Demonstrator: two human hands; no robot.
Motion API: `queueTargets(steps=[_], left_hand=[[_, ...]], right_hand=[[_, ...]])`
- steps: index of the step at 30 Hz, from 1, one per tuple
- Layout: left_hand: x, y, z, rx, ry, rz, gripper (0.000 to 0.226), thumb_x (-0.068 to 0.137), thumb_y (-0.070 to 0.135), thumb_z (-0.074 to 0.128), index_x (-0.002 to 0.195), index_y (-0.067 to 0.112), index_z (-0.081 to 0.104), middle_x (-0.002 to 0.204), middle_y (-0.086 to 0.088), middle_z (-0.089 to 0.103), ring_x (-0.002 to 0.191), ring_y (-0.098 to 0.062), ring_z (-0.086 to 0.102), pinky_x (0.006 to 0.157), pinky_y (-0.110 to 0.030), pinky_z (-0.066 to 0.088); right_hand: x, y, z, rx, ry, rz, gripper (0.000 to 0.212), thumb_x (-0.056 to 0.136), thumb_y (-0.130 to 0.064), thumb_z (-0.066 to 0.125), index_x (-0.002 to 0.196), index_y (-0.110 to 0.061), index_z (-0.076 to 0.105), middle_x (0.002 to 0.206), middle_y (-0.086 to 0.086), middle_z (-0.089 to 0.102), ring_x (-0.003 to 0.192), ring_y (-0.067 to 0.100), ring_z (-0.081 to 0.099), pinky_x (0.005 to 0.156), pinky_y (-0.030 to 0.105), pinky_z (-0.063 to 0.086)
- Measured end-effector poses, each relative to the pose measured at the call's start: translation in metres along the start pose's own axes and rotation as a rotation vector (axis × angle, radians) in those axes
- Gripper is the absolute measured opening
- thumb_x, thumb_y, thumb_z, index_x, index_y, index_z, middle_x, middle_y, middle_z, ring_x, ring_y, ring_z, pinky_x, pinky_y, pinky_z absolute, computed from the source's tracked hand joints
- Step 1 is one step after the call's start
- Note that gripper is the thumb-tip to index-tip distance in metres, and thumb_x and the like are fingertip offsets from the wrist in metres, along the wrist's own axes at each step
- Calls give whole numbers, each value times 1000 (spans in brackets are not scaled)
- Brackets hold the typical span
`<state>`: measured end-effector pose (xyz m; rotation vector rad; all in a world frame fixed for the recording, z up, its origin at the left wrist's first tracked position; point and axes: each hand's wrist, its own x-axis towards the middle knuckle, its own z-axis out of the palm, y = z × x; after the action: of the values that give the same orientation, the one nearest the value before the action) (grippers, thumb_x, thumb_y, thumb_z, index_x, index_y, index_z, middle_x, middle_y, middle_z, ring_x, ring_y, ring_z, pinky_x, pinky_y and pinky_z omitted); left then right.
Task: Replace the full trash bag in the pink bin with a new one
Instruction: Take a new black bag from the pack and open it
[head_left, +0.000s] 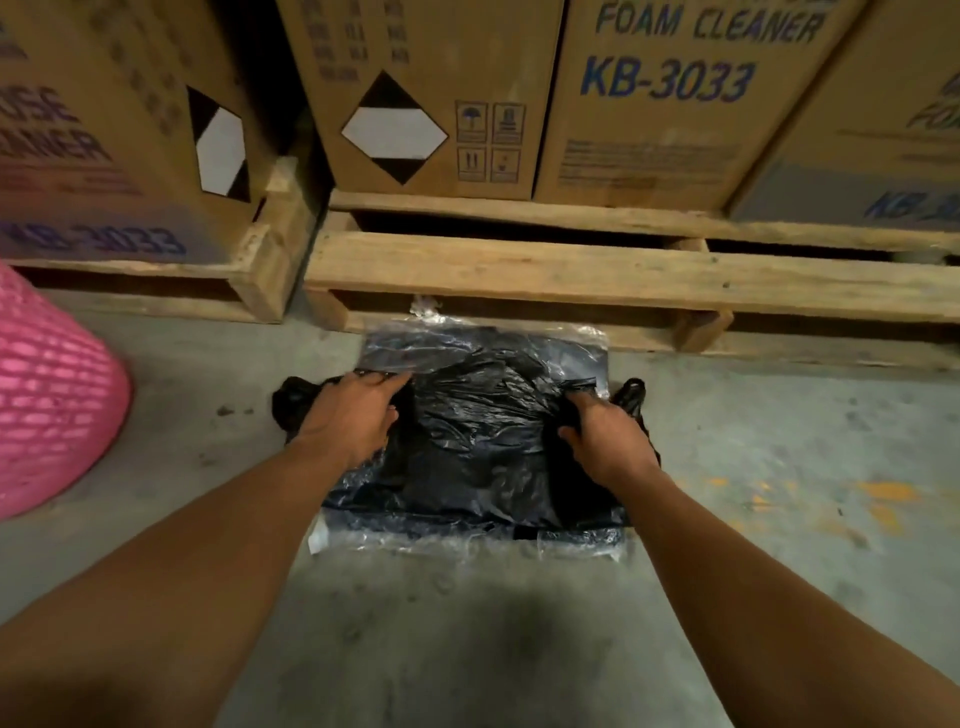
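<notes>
Head view: a clear pack of black trash bags (483, 431) lay on the concrete floor (779, 441) at centre, just before a wooden pallet (571, 270) at 12 o'clock. The left hand (348, 421) pressed flat, fingers spread, on it; the right hand (605, 436) was clenched around black plastic. A pink bin (47, 395) stood at 9 o'clock.

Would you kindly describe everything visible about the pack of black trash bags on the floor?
The pack of black trash bags is a flat, roughly rectangular stack of glossy, crinkled black plastic inside a clear wrapper whose edges show at the near and far ends. It lies on the concrete floor, just in front of a wooden pallet. The left hand rests on its left side, and the right hand grips black plastic at its right side. Loose black plastic sticks out beyond both hands.
</notes>
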<state>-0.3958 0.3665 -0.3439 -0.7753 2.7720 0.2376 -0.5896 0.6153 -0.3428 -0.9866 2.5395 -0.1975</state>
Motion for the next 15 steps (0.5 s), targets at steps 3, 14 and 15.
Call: queueTargets(steps=[3, 14, 15], left_hand=[[-2, 1, 4, 63, 122, -19, 46, 96, 34, 59, 141, 30, 52, 130, -2, 66, 118, -27, 55, 94, -40, 44], [-17, 10, -49, -212, 277, -57, 22, 94, 20, 63, 115, 18, 68, 116, -6, 67, 108, -28, 59, 90, -40, 48], [-18, 12, -54, -220, 260, -68, 21, 95, 19, 62, 116, 18, 67, 116, -7, 66, 108, -29, 60, 89, -39, 49]], right_hand=[[0, 2, 8, -41, 84, -22, 19, 99, -24, 60, 112, -11, 67, 115, 11, 67, 97, 37, 67, 81, 47, 56], [-13, -8, -38, -29, 215, -73, 13, 102, -25, 53, 104, -16, 62, 96, 12, 74, 89, 39, 69, 74, 42, 49], [-15, -9, -41, -20, 201, -71, 13, 103, -25, 52, 107, -17, 60, 95, 13, 74, 88, 39, 68, 73, 42, 51]])
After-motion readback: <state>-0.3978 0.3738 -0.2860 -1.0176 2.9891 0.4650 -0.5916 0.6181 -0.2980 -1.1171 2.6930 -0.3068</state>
